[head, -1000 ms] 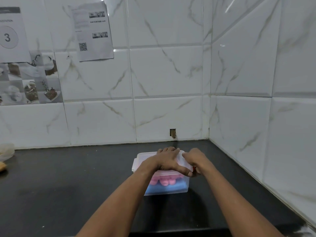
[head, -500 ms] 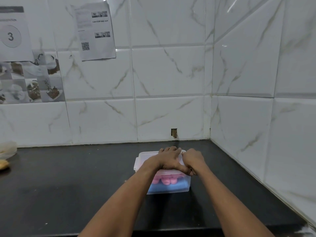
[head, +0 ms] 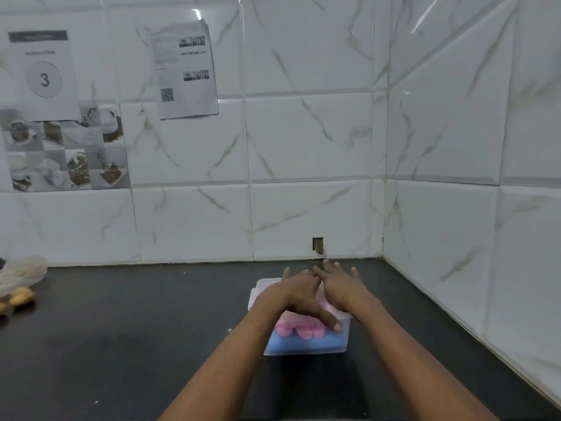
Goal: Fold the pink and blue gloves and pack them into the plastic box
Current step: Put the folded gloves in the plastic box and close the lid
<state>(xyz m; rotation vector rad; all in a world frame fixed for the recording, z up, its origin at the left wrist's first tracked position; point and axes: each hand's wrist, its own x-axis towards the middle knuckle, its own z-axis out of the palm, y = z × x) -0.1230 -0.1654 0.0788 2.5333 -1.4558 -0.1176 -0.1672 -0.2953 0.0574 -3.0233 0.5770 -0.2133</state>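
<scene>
Your plastic box [head: 341, 341] sits upright on the black counter [head: 151, 314], towards its far right corner, with 1 long wall facing you. It is a small rectangular tub of clear, slightly frosted plastic. A pale lid [head: 261, 287] lies on top, and only its far left corner shows plainly. Through the front wall you see 2 layers. The pink gloves [head: 299, 329] are the upper layer, bunched together with rounded fingertips in a row towards you. They rest on the blue gloves [head: 303, 345], which lie flat along the bottom of the box. A little more pink shows through the top. How many gloves are in each layer cannot be told.
</scene>
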